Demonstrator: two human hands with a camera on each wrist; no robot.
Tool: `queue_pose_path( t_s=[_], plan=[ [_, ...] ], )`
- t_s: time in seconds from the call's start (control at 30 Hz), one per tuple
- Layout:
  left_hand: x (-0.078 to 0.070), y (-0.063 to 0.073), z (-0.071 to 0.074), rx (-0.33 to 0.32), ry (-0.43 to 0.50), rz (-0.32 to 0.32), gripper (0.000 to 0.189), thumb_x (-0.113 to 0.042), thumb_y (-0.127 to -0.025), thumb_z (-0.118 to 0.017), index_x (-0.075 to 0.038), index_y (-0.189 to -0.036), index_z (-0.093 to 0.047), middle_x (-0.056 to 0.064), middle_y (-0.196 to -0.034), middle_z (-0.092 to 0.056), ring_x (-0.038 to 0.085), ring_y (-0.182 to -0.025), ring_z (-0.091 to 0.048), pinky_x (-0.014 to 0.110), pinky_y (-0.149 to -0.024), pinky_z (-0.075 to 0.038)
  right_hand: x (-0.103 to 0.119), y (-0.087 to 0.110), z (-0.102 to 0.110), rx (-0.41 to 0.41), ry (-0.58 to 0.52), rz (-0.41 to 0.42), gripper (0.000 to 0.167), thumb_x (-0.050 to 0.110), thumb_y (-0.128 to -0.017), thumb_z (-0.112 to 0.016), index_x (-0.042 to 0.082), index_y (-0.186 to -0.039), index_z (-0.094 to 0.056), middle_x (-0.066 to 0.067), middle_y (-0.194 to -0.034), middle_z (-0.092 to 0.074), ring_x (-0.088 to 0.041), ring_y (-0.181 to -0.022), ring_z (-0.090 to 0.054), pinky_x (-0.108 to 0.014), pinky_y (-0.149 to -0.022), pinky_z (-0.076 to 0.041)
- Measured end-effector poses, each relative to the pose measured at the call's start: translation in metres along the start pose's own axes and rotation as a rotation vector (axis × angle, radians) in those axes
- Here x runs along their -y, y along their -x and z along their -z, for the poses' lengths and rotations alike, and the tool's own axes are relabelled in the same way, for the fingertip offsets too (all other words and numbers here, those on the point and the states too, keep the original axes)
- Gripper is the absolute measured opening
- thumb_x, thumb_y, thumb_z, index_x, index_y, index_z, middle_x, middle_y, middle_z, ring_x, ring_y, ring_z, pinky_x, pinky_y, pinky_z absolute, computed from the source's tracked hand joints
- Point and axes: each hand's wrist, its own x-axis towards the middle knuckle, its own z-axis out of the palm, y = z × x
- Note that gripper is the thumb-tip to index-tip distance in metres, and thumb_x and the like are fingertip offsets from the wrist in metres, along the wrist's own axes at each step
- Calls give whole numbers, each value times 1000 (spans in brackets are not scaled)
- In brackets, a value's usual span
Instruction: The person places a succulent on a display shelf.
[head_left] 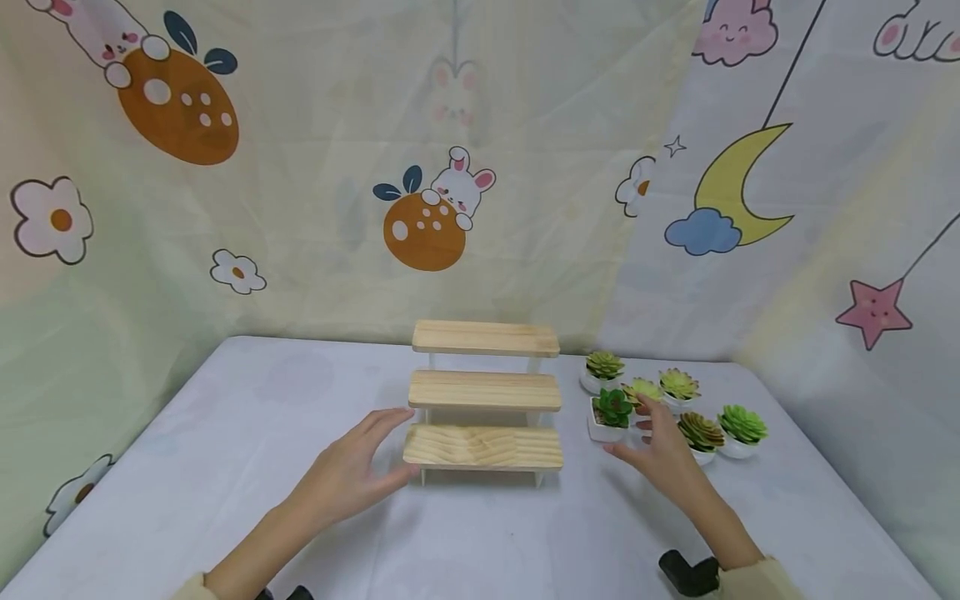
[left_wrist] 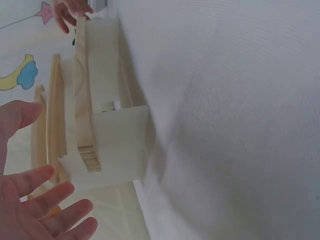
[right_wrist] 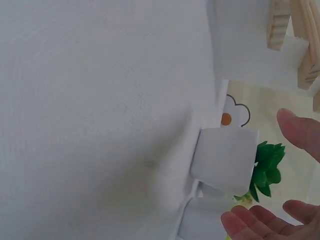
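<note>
Beside 3-tier stand [head_left: 483, 392]: L hand [head_left: 352, 471] | nr 6 potted plants [head_left: 678, 385]: R hand [head_left: 663, 450]

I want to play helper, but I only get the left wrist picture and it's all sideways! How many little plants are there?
Observer: Six little plants, from the head view.

Operator: Are their pots all the same?

Observer: No, the dark green plant has a boxy white pot, but the bright green plant has a rounded one.

Operator: Is anybody squeezing the boxy one?

Observer: No, the right grip is spread; the right wrist view shows a gap between its thumb and that pot.
</note>
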Motion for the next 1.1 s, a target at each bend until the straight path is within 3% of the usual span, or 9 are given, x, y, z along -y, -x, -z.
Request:
queue_pose_path(
  t_s=[0.23, 0.47, 0.7, 0.87, 1.1],
  plan=[
    [2, -1, -7, 20, 98, 48, 61, -41, -77, -73, -19, -130, -51, -10, -127, -54, 21, -114, -56, 44, -88, -47, -10, -9, -5, 32, -109, -81, 90, 28, -83, -70, -6, -144, -12, -30, -135, -36, -45, -121, -42, -52, -95, -40],
    [8, -6, -15, 67, 301, 120, 64, -34, -76, -75, -17, -132, -50, -3, -126, -54, 19, -105, -58, 38, -85, -48, -18, -15, -8, 58, -180, -137, 90, 31, -83, -69, -4, -145, -12, -30, -141, -29, -44, -128, -35, -52, -98, -38],
    [15, -10, -22, 93, 430, 174, 63, -33, -75, -77, -14, -130, -51, 6, -124, -55, 21, -101, -59, 38, -82, -49, -18, -20, -10, 74, -238, -171, 89, 33, -83, -69, 0, -146, -13, -31, -146, -22, -45, -131, -29, -53, -103, -32],
    [17, -11, -24, 108, 506, 221, 62, -28, -74, -78, -12, -129, -52, 8, -123, -55, 19, -98, -59, 37, -83, -49, -18, -22, -13, 74, -258, -184, 87, 33, -84, -68, 3, -145, -16, -28, -149, -21, -42, -126, -36, -51, -97, -37],
    [20, -13, -26, 128, 563, 194, 60, -23, -76, -77, -7, -128, -52, 14, -122, -54, 20, -96, -60, 32, -78, -50, -19, -24, -17, 94, -282, -181, 87, 32, -83, -69, 3, -145, -17, -25, -150, -21, -36, -121, -42, -42, -90, -44]
  ],
)
